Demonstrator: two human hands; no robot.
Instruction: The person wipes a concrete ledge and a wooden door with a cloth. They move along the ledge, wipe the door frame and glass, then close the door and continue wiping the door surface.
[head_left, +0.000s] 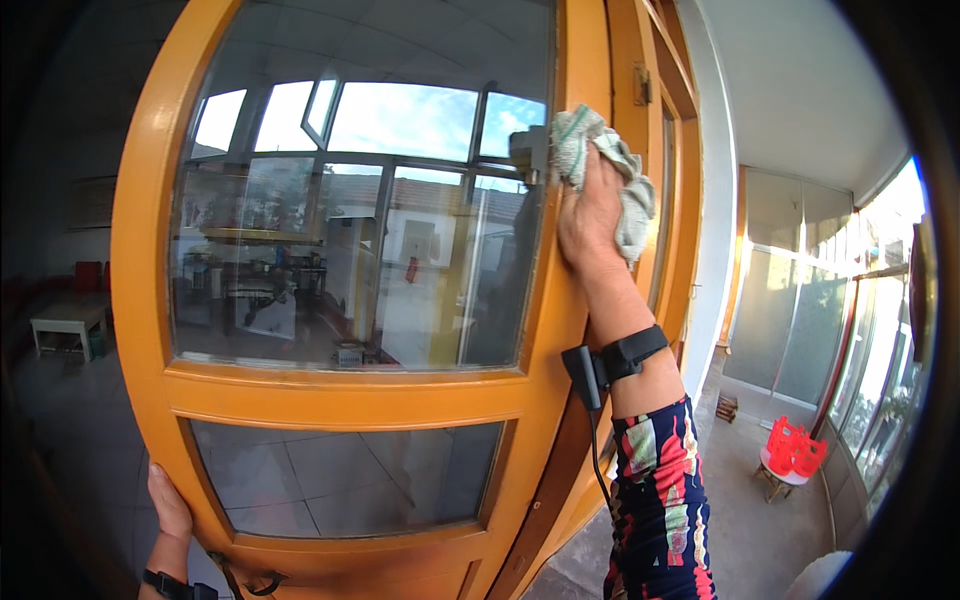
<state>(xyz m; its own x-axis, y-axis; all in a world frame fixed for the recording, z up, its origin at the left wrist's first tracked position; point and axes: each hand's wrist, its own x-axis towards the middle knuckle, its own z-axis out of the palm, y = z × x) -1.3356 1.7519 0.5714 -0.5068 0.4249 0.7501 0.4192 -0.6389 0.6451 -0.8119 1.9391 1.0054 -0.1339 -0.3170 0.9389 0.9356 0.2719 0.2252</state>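
Note:
An orange wooden door (345, 394) with two glass panes fills the middle of the view. High on its right stile, my right hand (594, 214) presses a pale cloth with a green stripe (636, 214) against the wood beside the upper glass pane (360, 247). The cloth bunches over and around the fingers. At the lower left, my left hand (169, 502) rests on the door's outer edge, thumb up; its other fingers are hidden behind the door. The lower glass pane (345, 480) lies between the two stiles. Windows and roofs are mirrored in the upper pane.
A metal hinge (643, 84) sits on the door frame at the right. A dark curved handle (264, 583) is low on the door. Red plastic items (795, 450) stand on a small round stool at the far right. A light table (69, 319) stands inside at the left.

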